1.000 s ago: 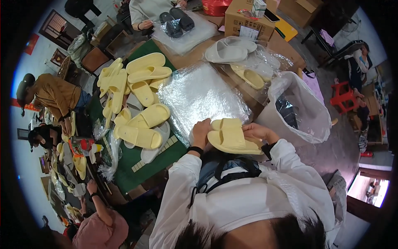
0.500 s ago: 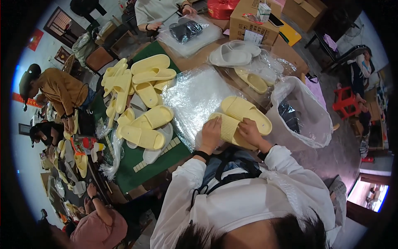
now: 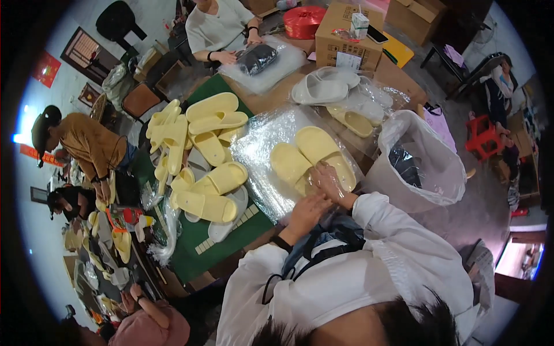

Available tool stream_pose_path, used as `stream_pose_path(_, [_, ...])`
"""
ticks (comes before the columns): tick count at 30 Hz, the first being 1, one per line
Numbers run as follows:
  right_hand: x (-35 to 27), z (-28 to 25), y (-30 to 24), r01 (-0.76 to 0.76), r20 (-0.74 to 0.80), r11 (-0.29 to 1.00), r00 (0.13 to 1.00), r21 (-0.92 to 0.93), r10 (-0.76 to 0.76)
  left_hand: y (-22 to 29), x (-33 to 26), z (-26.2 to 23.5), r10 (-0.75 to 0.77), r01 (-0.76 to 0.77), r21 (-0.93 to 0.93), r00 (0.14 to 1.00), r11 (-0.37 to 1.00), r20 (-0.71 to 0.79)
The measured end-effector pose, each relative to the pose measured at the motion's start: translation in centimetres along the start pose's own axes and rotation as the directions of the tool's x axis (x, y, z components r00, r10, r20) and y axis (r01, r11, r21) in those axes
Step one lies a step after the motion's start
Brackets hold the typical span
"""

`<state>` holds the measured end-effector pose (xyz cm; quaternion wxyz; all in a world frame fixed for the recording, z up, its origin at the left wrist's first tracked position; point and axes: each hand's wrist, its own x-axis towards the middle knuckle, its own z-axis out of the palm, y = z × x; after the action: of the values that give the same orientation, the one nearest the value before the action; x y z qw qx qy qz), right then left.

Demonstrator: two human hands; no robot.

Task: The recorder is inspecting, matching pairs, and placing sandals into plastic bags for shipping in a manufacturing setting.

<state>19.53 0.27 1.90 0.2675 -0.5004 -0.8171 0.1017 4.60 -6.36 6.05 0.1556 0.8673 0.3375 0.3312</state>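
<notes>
Now yellow slippers down on plastic bag, right hand atop.

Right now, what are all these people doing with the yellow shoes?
The person in white has both hands on a pair of yellow slippers lying on a clear plastic bag. The right hand touches the heels; the left hand is just below. More yellow slippers are piled to the left. Across the table, another person handles a bagged dark pair.

Mid-frame, a pair of yellow slippers lies side by side on a clear plastic bag. The right hand rests on their near ends; the left hand lies flat just below. A pile of yellow slippers fills the left.
</notes>
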Motion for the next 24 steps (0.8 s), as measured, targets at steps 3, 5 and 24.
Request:
stream_pose_path(3, [3.0, -0.3, -2.6, -0.005, 0.019, 1.000, 1.000, -0.008, 0.005, 1.4, 0.7, -1.7, 0.006, -0.002, -0.090, 0.999, 0.996, 0.044])
stream_pose_path(5, [4.5, -0.3, -3.0, -0.055, 0.032, 0.995, 0.998, 0.084, 0.053, 2.3, 1.9, -2.1, -0.087, 0.071, -0.210, 0.994, 0.975, -0.067])
stream_pose_path(24, [-1.5, -10.4, -4.9, -0.374, -0.106, 0.905, 0.911, 0.201, 0.399, 3.0, 11.2, -4.8, 0.028, -0.076, -0.290, 0.986, 0.954, -0.166])
